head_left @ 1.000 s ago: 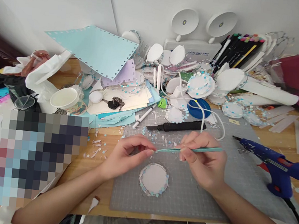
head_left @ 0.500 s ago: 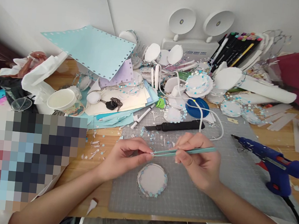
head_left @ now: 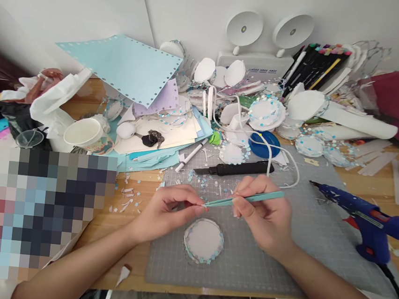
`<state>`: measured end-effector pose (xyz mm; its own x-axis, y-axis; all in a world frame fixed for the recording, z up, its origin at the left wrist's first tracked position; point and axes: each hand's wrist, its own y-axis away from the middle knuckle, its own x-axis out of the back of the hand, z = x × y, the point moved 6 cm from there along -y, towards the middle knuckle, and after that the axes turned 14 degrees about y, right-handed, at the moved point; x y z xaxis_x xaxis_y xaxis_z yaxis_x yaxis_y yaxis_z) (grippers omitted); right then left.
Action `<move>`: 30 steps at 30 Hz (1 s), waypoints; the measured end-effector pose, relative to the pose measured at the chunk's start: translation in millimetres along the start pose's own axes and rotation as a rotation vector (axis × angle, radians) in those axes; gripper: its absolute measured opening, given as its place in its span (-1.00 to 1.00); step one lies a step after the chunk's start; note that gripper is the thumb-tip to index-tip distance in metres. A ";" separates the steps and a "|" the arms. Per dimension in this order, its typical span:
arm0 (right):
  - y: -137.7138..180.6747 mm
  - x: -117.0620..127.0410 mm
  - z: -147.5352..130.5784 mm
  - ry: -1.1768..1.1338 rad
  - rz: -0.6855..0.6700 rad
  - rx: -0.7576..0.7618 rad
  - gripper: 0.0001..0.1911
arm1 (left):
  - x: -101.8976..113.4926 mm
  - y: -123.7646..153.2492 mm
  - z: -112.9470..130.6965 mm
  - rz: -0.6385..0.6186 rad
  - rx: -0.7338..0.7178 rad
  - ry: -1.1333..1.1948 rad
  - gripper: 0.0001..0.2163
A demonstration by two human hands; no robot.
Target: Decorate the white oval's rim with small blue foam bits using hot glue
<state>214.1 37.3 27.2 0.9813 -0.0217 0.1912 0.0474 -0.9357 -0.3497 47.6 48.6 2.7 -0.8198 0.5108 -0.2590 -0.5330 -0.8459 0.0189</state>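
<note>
In the head view, the right hand (head_left: 265,219) grips teal tweezers (head_left: 264,196) in curled fingers. The left hand (head_left: 167,214) pinches at their tips, on what I cannot tell; a white disc (head_left: 204,240) lies nearer, on the mat (head_left: 251,274).

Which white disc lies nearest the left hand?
The blue-trimmed disc on the cutting mat, just below the left hand; the other white discs lie beyond the black utility knife.

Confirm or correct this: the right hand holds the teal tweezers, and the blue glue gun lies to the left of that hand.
Wrong side: in the head view the blue glue gun lies to the right of the right hand, not the left. That hand does hold the teal tweezers.
</note>
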 end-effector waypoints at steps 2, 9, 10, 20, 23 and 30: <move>0.3 -0.1 0.5 -0.003 -0.006 -0.006 -0.90 | 0.3 -0.1 0.0 0.001 -0.005 -0.006 -0.94; -3.7 8.9 4.0 0.003 0.045 -0.004 -0.91 | 1.7 -1.4 1.2 0.004 -0.028 -0.036 -0.92; -5.0 12.6 0.9 0.049 0.081 0.044 -0.90 | 1.8 -1.8 2.8 0.008 -0.040 -0.034 -0.91; 11.6 -24.7 -70.3 0.857 -0.051 0.976 -0.85 | 2.7 3.7 9.6 -0.052 -0.017 0.063 -0.66; 15.5 -44.6 -76.0 0.948 -0.068 1.092 -0.81 | 6.3 5.7 2.1 -0.030 0.002 0.194 -0.65; 17.8 -56.5 -75.4 0.972 -0.086 0.999 -0.85 | 7.2 5.3 -3.8 0.081 0.073 0.402 -0.76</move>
<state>145.4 -4.7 79.3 0.4669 -0.5958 0.6535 0.6153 -0.3119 -0.7240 39.7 47.2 -2.8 -0.7200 0.3303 -0.6104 -0.4958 -0.8602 0.1194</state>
